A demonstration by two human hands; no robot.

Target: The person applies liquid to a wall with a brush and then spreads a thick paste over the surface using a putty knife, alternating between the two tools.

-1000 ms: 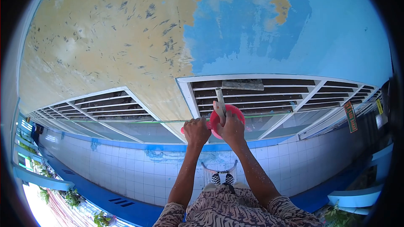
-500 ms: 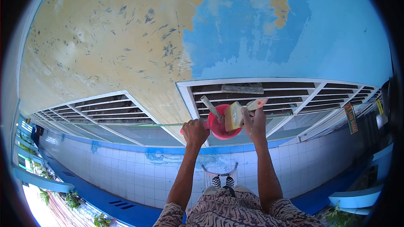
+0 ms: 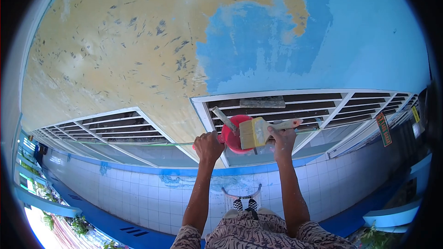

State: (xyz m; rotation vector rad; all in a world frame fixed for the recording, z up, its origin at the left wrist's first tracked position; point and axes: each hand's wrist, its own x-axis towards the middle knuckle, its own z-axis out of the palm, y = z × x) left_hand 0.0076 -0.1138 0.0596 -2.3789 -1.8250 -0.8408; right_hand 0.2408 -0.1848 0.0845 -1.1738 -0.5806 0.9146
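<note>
My left hand (image 3: 208, 146) is closed round the handle of a pink-red plastic dipper (image 3: 230, 143), held out in front of the window. A grey, paint-stained stick-like handle (image 3: 223, 118) pokes up out of the dipper; its lower end is hidden inside. In my right hand (image 3: 283, 142) is a wide paintbrush (image 3: 248, 134) with pale bristles, its wooden handle pointing right. The bristles face left and overlap the dipper's right rim in this view.
Ahead rises a wall, patchy tan (image 3: 115, 46) on the left and blue (image 3: 369, 41) on the right. Slatted windows (image 3: 314, 104) run beneath it, with a dirty block (image 3: 262, 102) on one slat. Below my feet is a pale stand (image 3: 242, 193) over white floor tiles (image 3: 138, 189).
The brush has turned from bristles angled down into the dipper to lying nearly level, bristles left. Both hands and the dipper sit slightly lower and left in view.
</note>
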